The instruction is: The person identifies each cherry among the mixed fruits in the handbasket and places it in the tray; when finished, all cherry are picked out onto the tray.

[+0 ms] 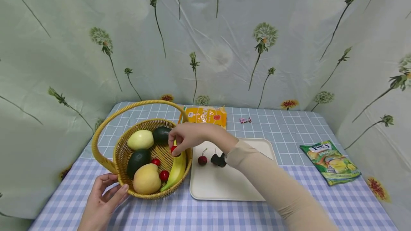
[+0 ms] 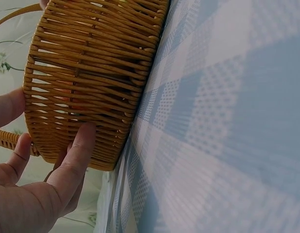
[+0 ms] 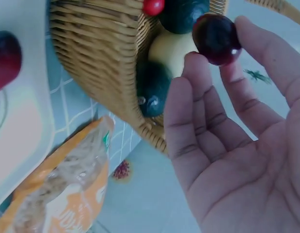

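Note:
My right hand (image 1: 189, 136) pinches a dark red cherry (image 3: 217, 40) between thumb and fingertips, above the right part of a woven basket (image 1: 187, 163). Inside the basket lie a banana (image 1: 178, 168), two small red cherries (image 1: 164, 175), two dark green fruits (image 1: 138, 162), a pale green-yellow fruit (image 1: 140, 139) and a round peach-coloured fruit (image 1: 147, 179). At the basket's near left side is my left hand (image 1: 106, 197), its fingertips touching the rim and outer wall. In the left wrist view one finger (image 2: 81, 141) presses flat against the weave.
Right of the basket sits a white tray (image 1: 224, 193) with a stemmed cherry (image 1: 202, 160) and a black item (image 1: 219, 160) partly behind my sleeve. An orange snack bag (image 1: 205, 115) and a small pink wrapper (image 1: 245, 120) lie behind. A green packet (image 1: 332, 163) is far right.

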`<move>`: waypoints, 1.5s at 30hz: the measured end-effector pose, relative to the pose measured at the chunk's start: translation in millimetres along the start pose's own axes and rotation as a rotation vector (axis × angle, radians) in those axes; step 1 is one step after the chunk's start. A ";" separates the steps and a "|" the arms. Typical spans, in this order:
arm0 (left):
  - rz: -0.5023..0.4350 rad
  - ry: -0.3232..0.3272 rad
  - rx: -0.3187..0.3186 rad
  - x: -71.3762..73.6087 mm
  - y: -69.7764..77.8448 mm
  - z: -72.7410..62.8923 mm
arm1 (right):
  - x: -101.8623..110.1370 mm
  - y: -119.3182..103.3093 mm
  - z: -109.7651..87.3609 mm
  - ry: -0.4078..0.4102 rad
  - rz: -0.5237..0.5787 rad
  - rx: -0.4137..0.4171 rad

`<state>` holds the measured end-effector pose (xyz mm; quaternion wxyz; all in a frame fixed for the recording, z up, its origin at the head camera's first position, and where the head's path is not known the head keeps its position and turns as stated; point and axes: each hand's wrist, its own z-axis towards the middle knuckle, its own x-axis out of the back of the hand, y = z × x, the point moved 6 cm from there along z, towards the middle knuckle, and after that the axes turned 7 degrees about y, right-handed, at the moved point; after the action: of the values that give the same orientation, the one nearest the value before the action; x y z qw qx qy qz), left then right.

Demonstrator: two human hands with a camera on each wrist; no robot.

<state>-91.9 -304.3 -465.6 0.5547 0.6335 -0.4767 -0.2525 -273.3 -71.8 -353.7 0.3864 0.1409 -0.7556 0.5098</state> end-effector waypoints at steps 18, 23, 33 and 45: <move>-0.016 -0.013 -0.023 0.1 0.8 0.7 | 7.2 69.6 -102.5 0.321 0.276 -0.075; -0.021 -0.009 -0.017 1.5 1.3 1.1 | 2.2 97.9 -130.5 0.411 0.280 -0.147; -0.021 -0.014 -0.014 0.9 0.0 0.7 | -7.8 143.2 -177.7 0.527 0.303 -0.230; -0.018 -0.007 0.002 0.6 0.2 0.7 | -23.8 175.2 -203.5 0.539 0.373 -0.295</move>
<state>-92.3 -305.1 -465.5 0.5502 0.6374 -0.4731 -0.2592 -274.3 180.0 -449.9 0.4882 -0.1965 -0.7047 0.4759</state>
